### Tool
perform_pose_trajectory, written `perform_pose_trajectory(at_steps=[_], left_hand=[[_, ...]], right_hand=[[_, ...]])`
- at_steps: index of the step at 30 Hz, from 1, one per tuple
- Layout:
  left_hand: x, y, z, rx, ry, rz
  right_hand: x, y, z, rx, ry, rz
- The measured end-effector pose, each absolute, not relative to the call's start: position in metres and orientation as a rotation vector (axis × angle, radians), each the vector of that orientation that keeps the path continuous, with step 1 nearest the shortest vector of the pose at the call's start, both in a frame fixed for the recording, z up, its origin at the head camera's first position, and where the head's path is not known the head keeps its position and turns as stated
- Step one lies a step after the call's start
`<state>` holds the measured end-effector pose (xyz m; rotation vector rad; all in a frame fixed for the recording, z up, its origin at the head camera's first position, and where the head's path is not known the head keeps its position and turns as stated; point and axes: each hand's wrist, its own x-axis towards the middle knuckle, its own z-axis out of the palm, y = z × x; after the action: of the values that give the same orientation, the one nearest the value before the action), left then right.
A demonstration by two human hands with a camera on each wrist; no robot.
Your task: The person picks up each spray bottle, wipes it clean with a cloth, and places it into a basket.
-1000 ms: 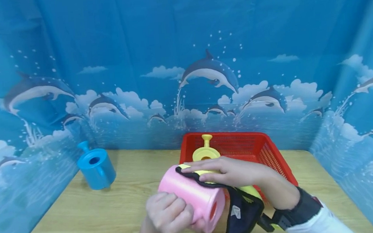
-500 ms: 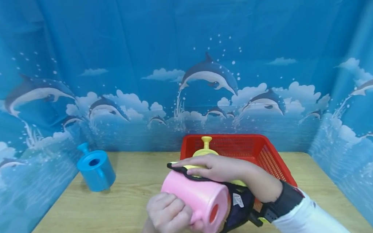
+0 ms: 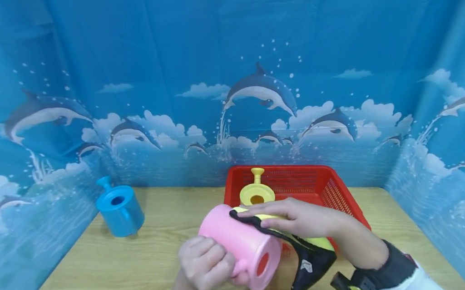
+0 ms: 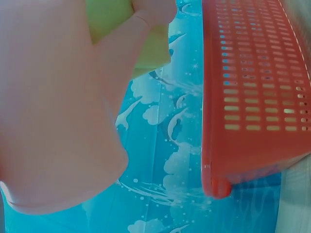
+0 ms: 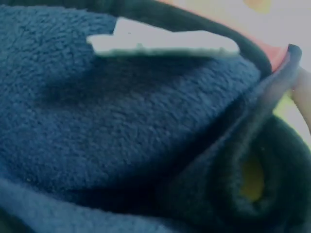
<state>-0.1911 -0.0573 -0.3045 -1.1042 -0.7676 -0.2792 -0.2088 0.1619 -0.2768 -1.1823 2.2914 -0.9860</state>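
Observation:
My left hand (image 3: 206, 263) grips the handle of a pink watering can (image 3: 237, 238), tilted on its side with its opening facing right and toward me. My right hand (image 3: 299, 217) lies with fairly straight fingers on a yellow cloth (image 3: 320, 243) with a black edge, pressing it against the can's upper side. The cloth's dark underside and a white tag hang down at the right. In the left wrist view the pink can (image 4: 53, 111) fills the left, with the yellow cloth (image 4: 150, 51) behind it. Dark plush cloth (image 5: 121, 116) fills most of the right wrist view.
Behind my hands a red perforated basket (image 3: 345, 195) stands on the wooden table (image 3: 143, 266), a yellow watering can (image 3: 256, 191) inside it. A blue watering can (image 3: 121, 213) stands at the table's left edge. A dolphin-print curtain (image 3: 168, 54) closes off the back and sides.
My right hand slides the cloth left along the pink watering can, then back right toward its open end. The left hand keeps its grip, and the can shifts only slightly.

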Motion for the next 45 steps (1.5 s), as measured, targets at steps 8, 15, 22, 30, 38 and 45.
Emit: perform_pose_trajectory(at_steps=[8, 15, 22, 30, 38, 45], left_hand=[[-0.190, -0.052, -0.307, -1.105, -0.773, -0.286], [-0.188, -0.051, -0.310, -1.097, -0.792, -0.263], [-0.181, -0.052, -0.306, -1.080, -0.792, -0.253], [-0.176, -0.055, -0.308, -1.078, -0.820, -0.248], [-0.179, -0.059, -0.311, -1.087, -0.827, -0.316], [-0.184, -0.059, -0.310, -1.060, -0.776, -0.350]], right_hand=[[-0.202, 0.172, -0.282, -1.187, 2.287, -1.041], [-0.207, 0.162, -0.284, -1.100, 2.276, -1.051], [-0.217, 0.146, -0.282, -1.070, 2.267, -1.064], [-0.226, 0.128, -0.279, -1.072, 2.308, -1.031], [-0.223, 0.129, -0.279, -0.982, 2.362, -1.011], [-0.213, 0.141, -0.275, -0.931, 2.403, -0.973]])
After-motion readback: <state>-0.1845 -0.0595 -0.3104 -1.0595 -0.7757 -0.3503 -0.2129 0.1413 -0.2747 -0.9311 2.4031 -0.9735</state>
